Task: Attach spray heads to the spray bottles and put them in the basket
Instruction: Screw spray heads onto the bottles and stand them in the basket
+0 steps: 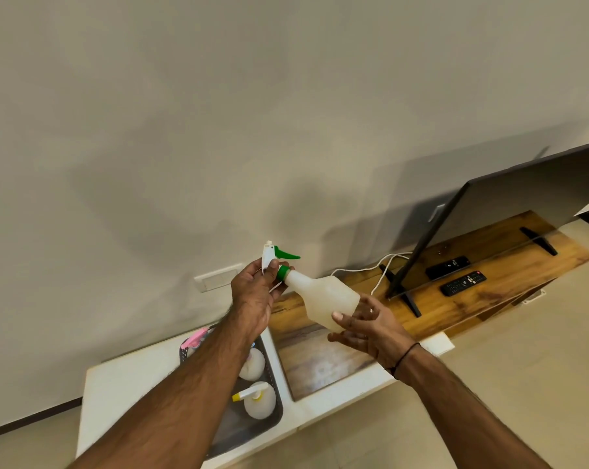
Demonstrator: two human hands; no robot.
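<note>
A translucent white spray bottle (pixel 321 297) is held tilted in the air above the low cabinet. Its green and white spray head (pixel 275 257) sits at the bottle's neck, and my left hand (pixel 256 292) grips that head. My right hand (pixel 367 324) cups the bottle's base, thumb on its side and fingers spread. Below my left forearm stands a grey basket (pixel 269 418). It holds a bottle with a yellow and white head (pixel 257 399), another white bottle (pixel 252 363) and one with a pink head (pixel 195 340).
The basket stands on a white low cabinet (pixel 124 384) against the wall. To the right, a wooden top (pixel 472 299) carries a TV (pixel 509 214) on its stand, two remotes (pixel 462 282) and a white cable (pixel 370 269). A wall socket plate (pixel 218 277) is behind my left hand.
</note>
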